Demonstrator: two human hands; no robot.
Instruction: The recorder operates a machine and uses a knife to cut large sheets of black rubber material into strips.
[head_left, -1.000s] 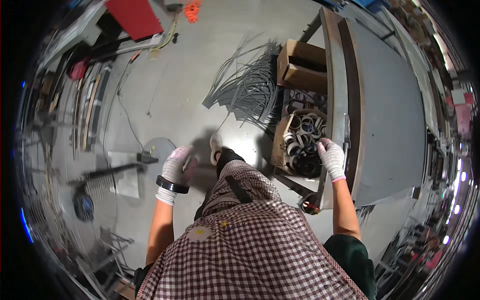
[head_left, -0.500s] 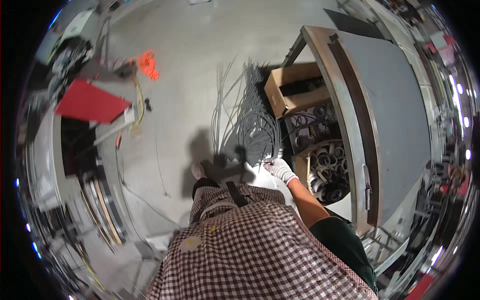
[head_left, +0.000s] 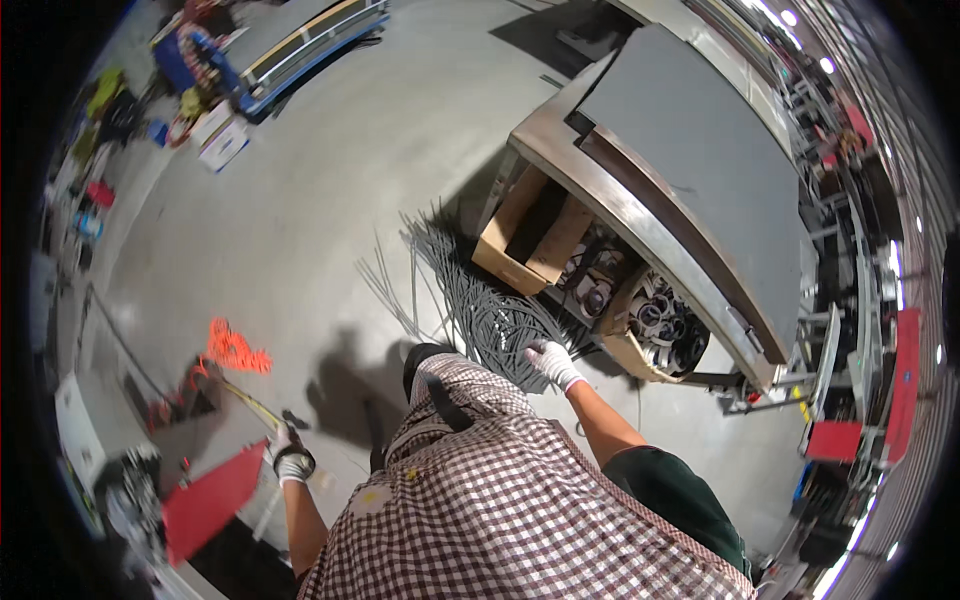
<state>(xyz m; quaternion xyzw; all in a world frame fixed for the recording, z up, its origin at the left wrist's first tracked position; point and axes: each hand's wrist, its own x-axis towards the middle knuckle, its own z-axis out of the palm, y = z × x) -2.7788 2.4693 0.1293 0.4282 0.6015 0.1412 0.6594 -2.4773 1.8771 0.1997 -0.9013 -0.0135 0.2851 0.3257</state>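
Observation:
My right hand [head_left: 552,366], in a white knitted glove, hangs over the lower right end of a big heap of thin dark grey cables or tubes [head_left: 490,310] on the floor. Its fingers are curled; whether anything small is in them does not show. My left hand [head_left: 292,462], also gloved, is low at the left, beside a red panel [head_left: 215,500] and the end of a yellow hose [head_left: 250,405]. A dark round band or ring lies across it, and its fingers are too blurred to read.
A metal bench [head_left: 690,130] with a grey top stands at the right. Below it are an open cardboard box [head_left: 510,268] and a carton [head_left: 625,350] of ring-shaped coils. An orange coiled hose [head_left: 235,347] lies at the left. A blue-edged cart [head_left: 310,55] stands far left.
My view has turned to the right, so the orange hose and red panel sit lower in it. My left hand has come into view. My right hand stays near the heap.

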